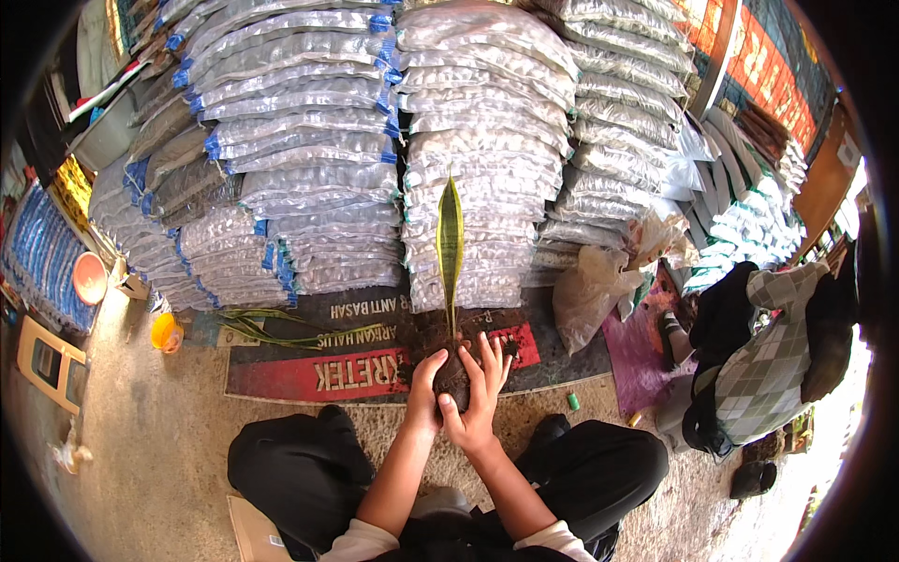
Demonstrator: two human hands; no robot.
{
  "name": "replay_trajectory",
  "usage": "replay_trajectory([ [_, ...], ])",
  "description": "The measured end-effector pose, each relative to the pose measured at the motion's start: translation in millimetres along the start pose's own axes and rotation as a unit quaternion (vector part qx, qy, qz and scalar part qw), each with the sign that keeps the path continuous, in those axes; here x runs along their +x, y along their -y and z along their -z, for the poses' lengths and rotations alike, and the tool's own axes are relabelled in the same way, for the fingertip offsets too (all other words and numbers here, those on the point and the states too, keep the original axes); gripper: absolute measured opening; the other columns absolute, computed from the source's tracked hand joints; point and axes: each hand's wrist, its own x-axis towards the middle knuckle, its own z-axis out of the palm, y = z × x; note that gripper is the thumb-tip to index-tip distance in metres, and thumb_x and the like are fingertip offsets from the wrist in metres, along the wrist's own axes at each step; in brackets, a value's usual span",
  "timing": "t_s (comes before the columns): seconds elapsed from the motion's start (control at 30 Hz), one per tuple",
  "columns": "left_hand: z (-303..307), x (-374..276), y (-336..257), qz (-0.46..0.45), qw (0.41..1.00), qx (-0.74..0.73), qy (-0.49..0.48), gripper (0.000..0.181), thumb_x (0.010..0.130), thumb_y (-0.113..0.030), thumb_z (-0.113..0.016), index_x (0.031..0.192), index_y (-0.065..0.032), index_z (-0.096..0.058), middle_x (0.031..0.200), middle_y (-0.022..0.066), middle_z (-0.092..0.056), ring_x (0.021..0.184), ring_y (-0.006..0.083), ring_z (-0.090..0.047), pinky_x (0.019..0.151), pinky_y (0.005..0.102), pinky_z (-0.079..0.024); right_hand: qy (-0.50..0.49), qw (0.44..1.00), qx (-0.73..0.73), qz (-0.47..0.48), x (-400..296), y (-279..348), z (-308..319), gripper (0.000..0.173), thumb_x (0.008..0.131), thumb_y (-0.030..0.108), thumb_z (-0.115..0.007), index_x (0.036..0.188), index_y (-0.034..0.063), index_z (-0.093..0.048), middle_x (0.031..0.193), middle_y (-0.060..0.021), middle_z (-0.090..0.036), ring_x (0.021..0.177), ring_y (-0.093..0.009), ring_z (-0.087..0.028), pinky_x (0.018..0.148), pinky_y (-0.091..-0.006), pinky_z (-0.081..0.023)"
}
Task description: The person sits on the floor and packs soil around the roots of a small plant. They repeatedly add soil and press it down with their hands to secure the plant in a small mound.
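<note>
A snake plant leaf [450,242] with yellow edges stands upright above a dark ball of soil [451,383] at its base. My left hand [425,393] cups the soil ball from the left side. Around its right side curl the fingers of my right hand [477,393]. Both hands are over the near edge of a printed black and red board [281,372]. Loose dark soil lies on the board just beyond the hands. More snake plant leaves [281,330] lie flat on the board's left part. Whether the ball is in a bag or bare, I cannot tell.
Tall stacks of filled plastic sacks [484,140] rise behind the board. A tied plastic bag [590,295] sits at its right end. Another person [758,358] in checked clothing is at the right. At left are an orange cup [167,333] and a beige plastic stool [53,362].
</note>
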Motion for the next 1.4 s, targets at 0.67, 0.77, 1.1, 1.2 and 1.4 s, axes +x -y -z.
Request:
replay_trajectory([
  [0.67,7.1,0.0,-5.0,-0.027,0.995,-0.096,0.007,0.042,0.086,-0.035,-0.045,0.112,-0.0019,-0.052,0.103,0.0099,-0.058,0.096,0.0200,-0.055,0.088,0.0339,-0.042,0.059,0.990,0.102,-0.073,24.8,8.7,1.6,0.047,0.078,0.017,-0.058,0.122,0.0052,-0.048,0.136,-0.0184,-0.031,0.125,-0.034,-0.029,0.103,-0.0443,-0.019],
  [0.77,4.8,-1.4,-5.0,-0.041,0.994,-0.102,0.015,0.039,0.086,-0.030,-0.047,0.112,-0.0015,-0.053,0.106,0.0094,-0.058,0.098,0.0195,-0.055,0.088,0.0311,-0.041,0.044,0.997,0.037,-0.041,21.6,13.4,-2.2,0.037,0.078,0.014,-0.052,0.113,0.0000,-0.055,0.131,-0.0204,-0.038,0.122,-0.037,-0.033,0.101,-0.0434,-0.024],
  [1.1,1.9,-2.7,-8.8,-0.075,0.996,0.020,-0.048,0.047,0.090,-0.038,-0.039,0.120,-0.0026,-0.047,0.113,0.0095,-0.054,0.103,0.0185,-0.052,0.091,0.0317,-0.039,0.046,0.997,0.001,-0.062,19.6,11.6,-0.9,0.047,0.079,0.019,-0.056,0.121,-0.0008,-0.045,0.123,-0.0197,-0.045,0.116,-0.034,-0.041,0.098,-0.0443,-0.028],
  [1.2,-12.4,-6.8,-12.5,-0.088,0.996,0.020,0.002,0.057,0.091,-0.046,-0.030,0.126,-0.0030,-0.042,0.118,0.0116,-0.050,0.105,0.0206,-0.049,0.093,0.0340,-0.038,-0.006,0.996,0.062,-0.056,27.5,10.0,2.5,0.055,0.069,0.012,-0.067,0.118,-0.0027,-0.046,0.114,-0.0205,-0.049,0.108,-0.034,-0.048,0.091,-0.0386,-0.038],
  [1.4,-6.4,1.4,-2.0,-0.121,0.989,-0.026,-0.076,0.053,0.090,-0.043,-0.031,0.122,-0.0031,-0.046,0.112,0.0102,-0.054,0.103,0.0194,-0.051,0.092,0.0336,-0.039,-0.011,0.987,0.140,-0.072,18.9,17.5,-2.6,0.056,0.063,0.012,-0.071,0.113,-0.0016,-0.050,0.110,-0.0182,-0.053,0.102,-0.030,-0.052,0.090,-0.0379,-0.038],
])
